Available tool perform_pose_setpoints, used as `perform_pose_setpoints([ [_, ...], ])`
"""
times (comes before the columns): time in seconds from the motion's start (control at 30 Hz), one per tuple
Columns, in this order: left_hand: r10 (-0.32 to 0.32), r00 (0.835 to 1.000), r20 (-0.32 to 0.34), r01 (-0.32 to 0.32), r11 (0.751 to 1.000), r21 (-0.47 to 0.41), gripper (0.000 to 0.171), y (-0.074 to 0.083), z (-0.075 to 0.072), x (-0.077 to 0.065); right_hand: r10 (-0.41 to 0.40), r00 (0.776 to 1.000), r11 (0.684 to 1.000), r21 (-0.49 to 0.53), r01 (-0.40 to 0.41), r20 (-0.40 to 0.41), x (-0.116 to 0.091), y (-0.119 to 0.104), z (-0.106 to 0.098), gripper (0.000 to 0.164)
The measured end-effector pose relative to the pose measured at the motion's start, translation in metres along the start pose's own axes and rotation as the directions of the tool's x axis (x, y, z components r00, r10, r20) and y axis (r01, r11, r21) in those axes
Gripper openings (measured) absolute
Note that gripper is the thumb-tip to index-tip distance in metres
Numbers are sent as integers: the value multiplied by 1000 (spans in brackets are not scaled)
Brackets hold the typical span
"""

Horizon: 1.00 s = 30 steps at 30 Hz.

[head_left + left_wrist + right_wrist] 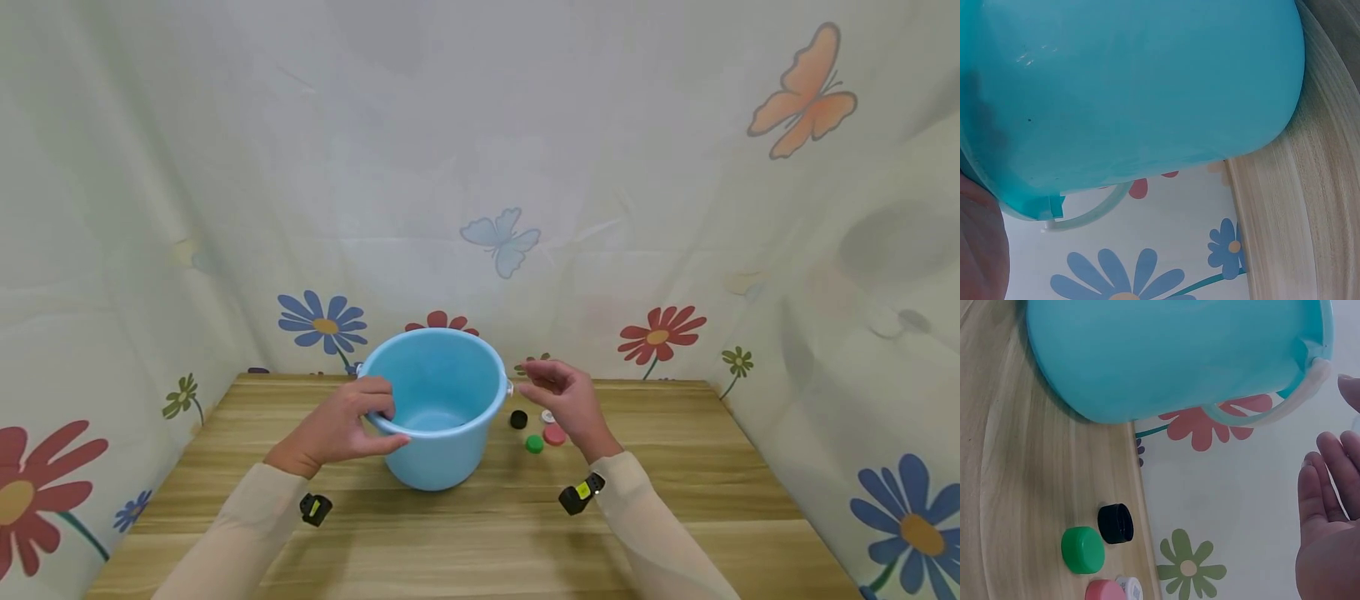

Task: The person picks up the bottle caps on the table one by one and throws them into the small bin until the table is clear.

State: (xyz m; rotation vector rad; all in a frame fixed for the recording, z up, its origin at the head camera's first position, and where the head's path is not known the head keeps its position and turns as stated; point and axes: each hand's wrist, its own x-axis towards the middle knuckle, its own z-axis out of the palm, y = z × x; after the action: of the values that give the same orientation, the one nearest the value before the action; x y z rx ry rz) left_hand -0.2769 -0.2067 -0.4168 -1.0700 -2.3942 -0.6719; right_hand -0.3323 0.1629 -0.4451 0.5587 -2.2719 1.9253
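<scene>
"Head view: where's the blue bucket (438,462)?"

"Upright on the desk (435,550), lower middle of the frame. The left hand (348,419) grips its edge, thumb outside, other fingers bent over."

"And the right hand (567,402)?"

"Just right of the bucket, half open, thumb and fingers bent with a gap between. A pale sliver (1355,425) shows there at the right wrist view's right edge; I can't tell if it's held."

"Below that hand?"

"A black cap (518,419), green cap (534,444), pink cap (554,434) and white cap (547,416)."
</scene>
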Motion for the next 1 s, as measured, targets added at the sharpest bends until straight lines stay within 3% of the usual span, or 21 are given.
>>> perform_pose_setpoints([
  [0.57, 4, 1000, 3, -4, 1000, 2, 31, 1, 0, 0, 34, 999, 999, 6, -34, -23, -10, 28, -8, 44],
  [1.0, 11, 1000, 0, -11, 1000, 0, 32, 1, 0, 0, 73, 996, 997, -5, -73, -45, -17, 53, -19, 49],
])
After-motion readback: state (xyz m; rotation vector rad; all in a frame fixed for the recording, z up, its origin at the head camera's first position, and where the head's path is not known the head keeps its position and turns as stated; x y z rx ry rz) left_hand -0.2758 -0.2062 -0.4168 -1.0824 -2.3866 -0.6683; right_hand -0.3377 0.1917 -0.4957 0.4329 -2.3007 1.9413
